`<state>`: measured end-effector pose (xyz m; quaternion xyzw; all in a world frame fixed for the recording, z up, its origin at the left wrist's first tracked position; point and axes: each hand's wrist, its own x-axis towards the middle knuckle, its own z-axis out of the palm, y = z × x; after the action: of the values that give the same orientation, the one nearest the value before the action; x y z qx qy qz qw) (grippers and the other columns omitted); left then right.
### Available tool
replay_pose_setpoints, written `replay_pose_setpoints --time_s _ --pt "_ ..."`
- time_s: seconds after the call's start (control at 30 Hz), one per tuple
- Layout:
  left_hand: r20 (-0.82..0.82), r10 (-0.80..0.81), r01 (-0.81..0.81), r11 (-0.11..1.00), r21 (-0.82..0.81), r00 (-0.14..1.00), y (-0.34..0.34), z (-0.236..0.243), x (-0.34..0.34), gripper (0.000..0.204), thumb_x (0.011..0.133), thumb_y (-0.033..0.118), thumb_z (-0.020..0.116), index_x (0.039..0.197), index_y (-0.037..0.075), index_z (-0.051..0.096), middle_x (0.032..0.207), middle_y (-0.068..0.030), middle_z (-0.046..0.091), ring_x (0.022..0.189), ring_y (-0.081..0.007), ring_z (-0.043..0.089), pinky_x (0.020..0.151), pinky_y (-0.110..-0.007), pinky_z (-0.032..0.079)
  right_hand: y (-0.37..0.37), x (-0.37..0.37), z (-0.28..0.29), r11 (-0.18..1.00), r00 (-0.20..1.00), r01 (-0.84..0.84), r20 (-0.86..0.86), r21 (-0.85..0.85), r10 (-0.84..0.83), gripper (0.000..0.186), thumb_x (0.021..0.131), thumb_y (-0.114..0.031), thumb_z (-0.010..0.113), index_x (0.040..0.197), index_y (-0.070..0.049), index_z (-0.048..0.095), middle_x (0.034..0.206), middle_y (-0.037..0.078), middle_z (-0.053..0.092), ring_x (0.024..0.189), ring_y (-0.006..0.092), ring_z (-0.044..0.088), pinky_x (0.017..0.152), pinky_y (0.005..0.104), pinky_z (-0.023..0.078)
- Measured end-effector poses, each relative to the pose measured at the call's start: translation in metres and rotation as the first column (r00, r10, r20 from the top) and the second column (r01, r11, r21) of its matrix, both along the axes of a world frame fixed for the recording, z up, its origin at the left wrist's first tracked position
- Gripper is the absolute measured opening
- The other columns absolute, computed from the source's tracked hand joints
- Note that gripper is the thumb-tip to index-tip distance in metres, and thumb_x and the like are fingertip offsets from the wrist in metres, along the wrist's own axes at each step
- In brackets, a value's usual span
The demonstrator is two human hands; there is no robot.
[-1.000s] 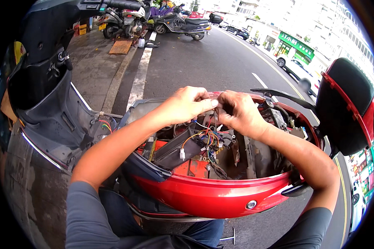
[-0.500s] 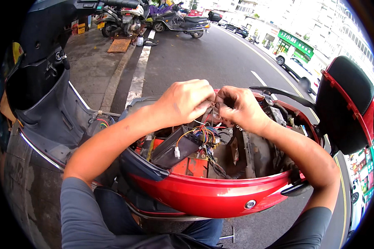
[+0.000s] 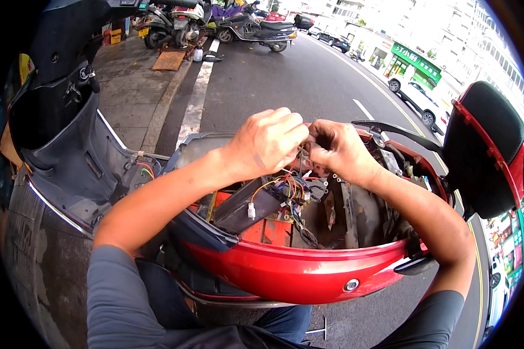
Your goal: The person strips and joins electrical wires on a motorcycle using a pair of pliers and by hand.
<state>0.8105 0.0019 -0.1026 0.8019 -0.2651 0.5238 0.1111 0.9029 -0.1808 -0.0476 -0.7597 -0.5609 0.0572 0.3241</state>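
Observation:
Above the opened body of a red scooter (image 3: 297, 270), my two hands meet fingertip to fingertip. Knuckles up, my left hand (image 3: 272, 139) is closed in a pinch. My right hand (image 3: 340, 150) pinches too, its thumb and forefinger making a ring. Between them is what looks like a thin wire, its ends mostly hidden by the fingers. Below hangs a tangle of coloured wires (image 3: 294, 189) with a white connector plug (image 3: 251, 210) on one lead. A black box (image 3: 244, 203) lies beside the tangle, over orange-red blocks (image 3: 273, 232).
The raised black seat (image 3: 486, 131) stands at the right. At the left are the scooter's grey front shield and footwell (image 3: 70, 157). A T-shaped metal tool (image 3: 325, 330) lies on the ground below. Parked scooters (image 3: 262, 32) and a white car (image 3: 422, 104) stand farther off.
My left hand has shifted slightly right and turned, its fingers now closer over the right fingertips. My right hand has barely moved.

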Motion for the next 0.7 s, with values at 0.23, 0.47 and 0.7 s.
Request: replay_pose_setpoints --time_s 0.23,0.47,0.7 --pt "-0.314 -0.865 0.127 0.389 -0.912 0.392 0.001 -0.024 0.000 0.030 0.090 0.007 0.068 0.116 0.000 0.055 0.105 -0.0079 0.065 0.097 -0.0140 0.064 0.088 -0.030 0.052 -0.002 0.004 -0.004 0.998 0.995 -0.034 -0.093 -0.049 0.029 0.008 0.083 -0.004 0.061 0.083 0.001 0.055 0.075 0.006 0.060 0.065 0.0097 0.058 0.058 0.0268 0.049" --pt "-0.298 -0.866 0.078 0.357 -0.931 0.402 -0.003 -0.027 -0.001 0.024 0.090 0.008 0.070 0.108 0.000 0.056 0.087 -0.0078 0.067 0.077 -0.0142 0.066 0.071 -0.029 0.055 -0.003 0.005 0.003 0.988 0.979 -0.127 0.147 -0.082 0.138 0.006 0.086 -0.001 0.061 0.084 0.002 0.055 0.077 0.006 0.060 0.063 0.0096 0.061 0.054 0.0259 0.051" --pt "-0.370 -0.803 0.083 0.457 -0.886 0.467 -0.003 -0.032 0.000 0.022 0.089 0.005 0.070 0.106 0.000 0.057 0.086 -0.0071 0.067 0.075 -0.0122 0.065 0.069 -0.027 0.055 0.000 -0.002 0.011 0.979 0.866 -0.134 0.463 -0.153 0.191 0.011 0.078 -0.006 0.066 0.084 0.000 0.060 0.073 0.012 0.061 0.065 0.0263 0.064 0.063 0.0375 0.051"
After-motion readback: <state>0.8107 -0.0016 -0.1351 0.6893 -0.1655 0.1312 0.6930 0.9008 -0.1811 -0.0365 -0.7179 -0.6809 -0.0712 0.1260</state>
